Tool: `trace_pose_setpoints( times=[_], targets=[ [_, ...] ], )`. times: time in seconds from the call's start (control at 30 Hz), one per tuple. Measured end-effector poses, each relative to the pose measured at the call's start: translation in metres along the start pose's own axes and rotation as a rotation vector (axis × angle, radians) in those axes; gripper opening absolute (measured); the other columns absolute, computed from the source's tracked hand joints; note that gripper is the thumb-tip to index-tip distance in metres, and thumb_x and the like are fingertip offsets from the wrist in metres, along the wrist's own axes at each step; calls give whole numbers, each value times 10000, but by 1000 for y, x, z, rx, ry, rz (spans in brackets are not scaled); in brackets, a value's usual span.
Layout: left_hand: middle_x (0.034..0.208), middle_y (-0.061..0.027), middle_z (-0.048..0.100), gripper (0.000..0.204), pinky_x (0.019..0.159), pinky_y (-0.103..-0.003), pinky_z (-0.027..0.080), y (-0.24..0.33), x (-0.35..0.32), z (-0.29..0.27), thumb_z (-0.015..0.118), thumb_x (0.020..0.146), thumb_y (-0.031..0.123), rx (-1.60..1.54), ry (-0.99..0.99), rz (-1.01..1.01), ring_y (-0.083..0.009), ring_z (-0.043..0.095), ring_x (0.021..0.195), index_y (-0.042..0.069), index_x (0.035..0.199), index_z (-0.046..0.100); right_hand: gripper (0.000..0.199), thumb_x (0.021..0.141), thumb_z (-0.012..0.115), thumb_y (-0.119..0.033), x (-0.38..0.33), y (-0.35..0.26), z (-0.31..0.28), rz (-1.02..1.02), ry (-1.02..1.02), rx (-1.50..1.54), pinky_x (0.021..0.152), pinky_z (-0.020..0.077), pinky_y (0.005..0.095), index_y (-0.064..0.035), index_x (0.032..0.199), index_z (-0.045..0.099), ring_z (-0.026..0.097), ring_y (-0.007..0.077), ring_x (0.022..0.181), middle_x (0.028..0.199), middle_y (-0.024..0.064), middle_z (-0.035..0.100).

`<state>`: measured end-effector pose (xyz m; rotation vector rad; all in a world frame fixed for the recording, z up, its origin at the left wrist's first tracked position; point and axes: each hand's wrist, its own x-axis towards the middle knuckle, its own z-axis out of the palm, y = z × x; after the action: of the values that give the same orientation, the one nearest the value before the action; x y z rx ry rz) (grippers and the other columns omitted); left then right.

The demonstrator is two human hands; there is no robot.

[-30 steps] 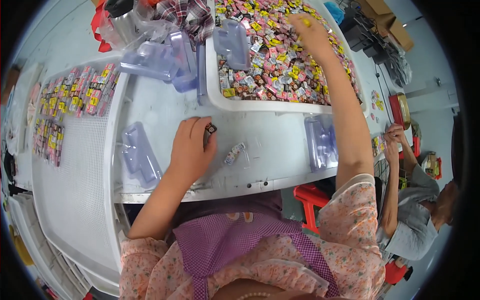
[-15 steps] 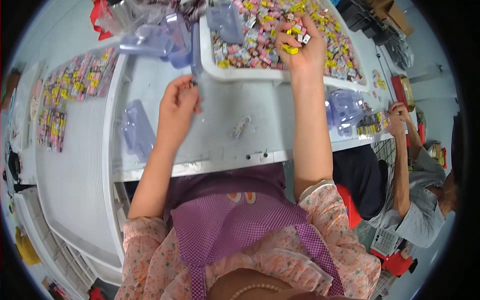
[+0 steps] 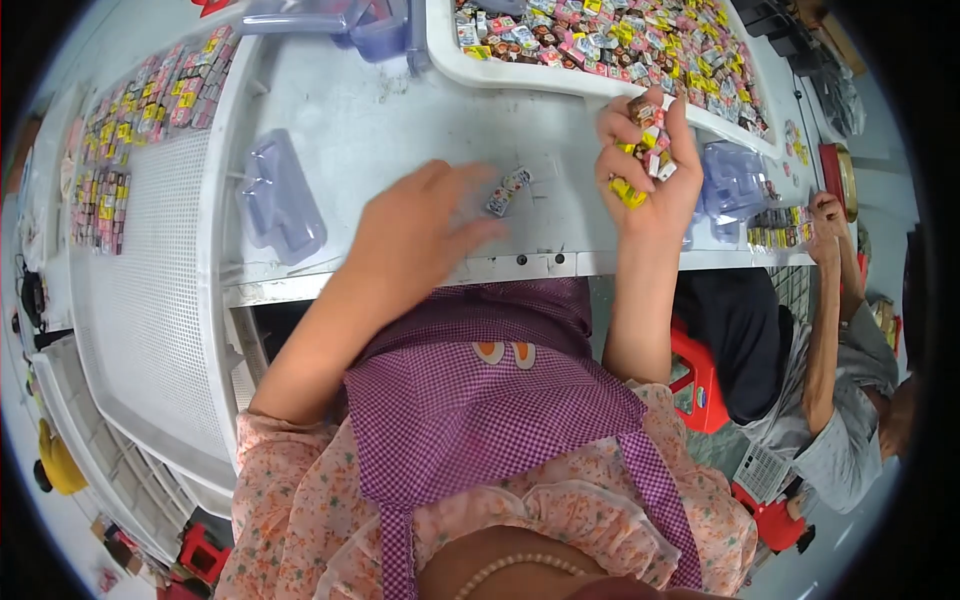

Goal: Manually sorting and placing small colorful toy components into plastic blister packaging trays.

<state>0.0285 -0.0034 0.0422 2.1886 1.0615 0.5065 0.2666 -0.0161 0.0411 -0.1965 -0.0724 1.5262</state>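
Observation:
My right hand (image 3: 672, 195), palm up near the bin's front edge, has its fingers curled round several small printed blocks (image 3: 630, 192) in yellow, pink, white and brown. Over the table, my left hand (image 3: 405, 235) is partly blurred. Its thumb and fingers are spread apart, and nothing shows between them. Just beyond its fingertips lies a small clear packet (image 3: 509, 191) with a few printed pieces in it. A big white bin (image 3: 520, 77) full of loose blocks stands at the far side, close to my right hand.
Left of my left hand lies a clear bluish plastic tray (image 3: 282, 195); more trays (image 3: 385, 30) lie at the back. A white perforated rack (image 3: 150, 300) at left bears filled packs (image 3: 160, 95). At right, a co-worker's hands (image 3: 825, 225) are beside another filled pack (image 3: 778, 228).
My left hand has moved right toward the clear packet, its fingers spreading. My right hand has come back out of the bin area, still holding blocks. The whole view has shifted.

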Motion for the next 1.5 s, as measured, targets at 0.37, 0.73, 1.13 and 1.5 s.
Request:
trace_pose_setpoints(
  times=[0.37,0.73,1.13,1.5],
  targets=[
    [890,-96,570,168,719,-392,506,-7,15,12,670,793,170,140,-38,7,-288,608,857,52,887,597,250,977,513,-260,-12,13,-28,-26,174,-203,368,305,205,-42,1063,601,491,181,720,888,105,548],
    [731,-71,559,286,594,-302,451,-14,14,-7,621,849,87,-221,37,-160,-173,516,613,26,1129,604,224,969,528,-233,-9,24,-28,-18,235,-382,377,303,202,-43,1065,597,537,172,686,852,113,599],
    [678,-49,517,243,563,-279,406,-26,6,-4,687,827,96,-250,88,-188,-135,463,591,-7,1043,644,262,971,529,-252,-10,23,-35,-51,211,-365,369,290,195,-15,1065,593,519,173,703,855,127,573],
    [710,-54,481,225,581,-324,448,-27,-7,-1,713,796,139,229,162,-21,-208,525,660,112,1020,718,219,965,532,-243,-10,21,-37,-39,161,-353,391,304,201,-49,1045,593,551,164,705,844,126,601]
  ],
)
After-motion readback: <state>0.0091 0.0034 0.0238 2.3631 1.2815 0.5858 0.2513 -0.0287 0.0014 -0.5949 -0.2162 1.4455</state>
